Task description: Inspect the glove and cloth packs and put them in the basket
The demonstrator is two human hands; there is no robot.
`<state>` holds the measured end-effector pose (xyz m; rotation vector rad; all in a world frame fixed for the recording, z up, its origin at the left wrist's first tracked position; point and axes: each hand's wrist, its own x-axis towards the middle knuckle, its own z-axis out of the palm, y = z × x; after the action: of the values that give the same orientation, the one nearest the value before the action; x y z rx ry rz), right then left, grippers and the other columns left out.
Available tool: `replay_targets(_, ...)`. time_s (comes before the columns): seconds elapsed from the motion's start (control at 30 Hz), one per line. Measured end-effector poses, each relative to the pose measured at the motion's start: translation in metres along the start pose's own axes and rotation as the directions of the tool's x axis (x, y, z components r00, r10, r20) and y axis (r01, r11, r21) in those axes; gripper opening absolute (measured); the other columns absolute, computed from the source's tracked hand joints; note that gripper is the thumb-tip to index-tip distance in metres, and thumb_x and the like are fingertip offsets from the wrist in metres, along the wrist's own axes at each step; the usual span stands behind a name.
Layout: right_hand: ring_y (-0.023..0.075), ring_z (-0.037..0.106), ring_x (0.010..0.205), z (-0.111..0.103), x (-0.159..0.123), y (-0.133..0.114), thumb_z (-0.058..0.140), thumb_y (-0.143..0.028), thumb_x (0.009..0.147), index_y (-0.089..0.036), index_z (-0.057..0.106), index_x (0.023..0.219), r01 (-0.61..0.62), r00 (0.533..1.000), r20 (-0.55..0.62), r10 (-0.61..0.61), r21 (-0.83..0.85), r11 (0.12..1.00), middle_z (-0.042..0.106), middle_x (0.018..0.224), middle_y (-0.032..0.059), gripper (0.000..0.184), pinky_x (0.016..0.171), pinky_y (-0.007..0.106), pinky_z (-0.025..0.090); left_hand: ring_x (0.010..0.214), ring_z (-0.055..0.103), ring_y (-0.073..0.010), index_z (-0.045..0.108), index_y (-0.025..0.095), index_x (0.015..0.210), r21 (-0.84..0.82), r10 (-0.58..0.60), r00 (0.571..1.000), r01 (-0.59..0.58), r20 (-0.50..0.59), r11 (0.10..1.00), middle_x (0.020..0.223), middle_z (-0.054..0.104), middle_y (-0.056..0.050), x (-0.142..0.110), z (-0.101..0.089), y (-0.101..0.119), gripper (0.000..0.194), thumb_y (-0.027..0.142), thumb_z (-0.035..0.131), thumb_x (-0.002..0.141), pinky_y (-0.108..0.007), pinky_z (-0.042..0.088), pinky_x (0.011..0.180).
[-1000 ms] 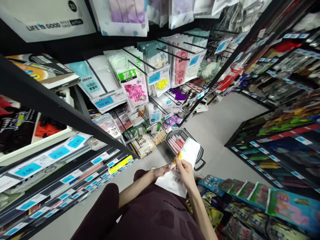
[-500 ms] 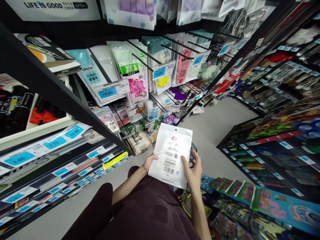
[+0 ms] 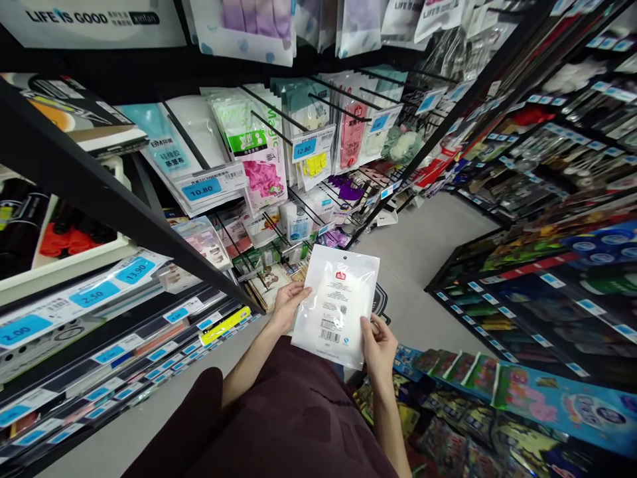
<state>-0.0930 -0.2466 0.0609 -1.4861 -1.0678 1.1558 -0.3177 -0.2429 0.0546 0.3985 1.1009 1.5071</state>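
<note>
A flat white plastic packet [image 3: 326, 318] is held in front of my body, its printed back facing me with a red logo, small text and a barcode. It has a hang hole at the top edge. My left hand [image 3: 290, 304] pinches its left edge, fingers closed. On the lower right edge, my right hand [image 3: 379, 345] grips it between thumb and fingers. What is inside the packet cannot be made out.
Ahead, a rack holds hanging packets, among them one with pink gloves [image 3: 266, 179], and price tags [image 3: 202, 189]. A white bin [image 3: 84, 252] is at left. Shelves of snack bags [image 3: 537, 398] stand at right, beside a grey floor aisle [image 3: 418, 245].
My left hand has shifted up along the packet's left edge, with more of its fingers showing. The packet has moved slightly left, and the view has turned a little.
</note>
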Motion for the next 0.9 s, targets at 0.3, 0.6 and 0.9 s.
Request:
replay_targets(0.3, 0.0229, 0.067, 0.076, -0.001, -0.003, -0.002, 0.071, -0.044, 0.076, -0.012, 0.068, 0.108, 0.038, 0.999, 0.038, -0.035, -0.076, 0.996, 0.075, 0.087, 0.0110, 0.046, 0.064, 0.029, 0.052, 0.079, 0.064, -0.0165, 0.064, 0.016, 0.088, 0.026, 0.039, 0.999, -0.040, 0.028, 0.999, 0.088, 0.070, -0.005, 0.002, -0.007, 0.000, 0.033, 0.028, 0.083, 0.065, -0.026, 0.049, 0.071)
replay_targets(0.6, 0.0221, 0.067, 0.077, 0.003, -0.004, -0.002, 0.071, -0.045, 0.076, -0.012, 0.069, 0.105, 0.071, 0.997, -0.026, -0.074, -0.091, 0.993, 0.074, 0.085, 0.0097, 0.044, 0.067, 0.029, 0.052, 0.097, 0.063, -0.0259, 0.060, 0.017, 0.113, -0.074, -0.046, 0.978, 0.063, 0.204, 0.995, 0.110, 0.068, -0.010, -0.009, -0.003, -0.004, 0.054, 0.022, 0.080, 0.063, -0.033, 0.049, 0.081)
replay_targets(0.9, 0.0180, 0.061, 0.068, 0.005, -0.002, 0.002, 0.072, -0.046, 0.074, -0.011, 0.069, 0.105, 0.050, 0.996, -0.067, -0.054, -0.068, 0.996, 0.072, 0.080, 0.0078, 0.047, 0.063, 0.028, 0.049, 0.092, 0.064, -0.0247, 0.062, 0.018, 0.112, -0.036, -0.134, 0.964, 0.146, 0.229, 0.989, 0.105, 0.070, -0.008, -0.012, -0.005, -0.007, 0.051, 0.018, 0.075, 0.063, -0.030, 0.048, 0.076)
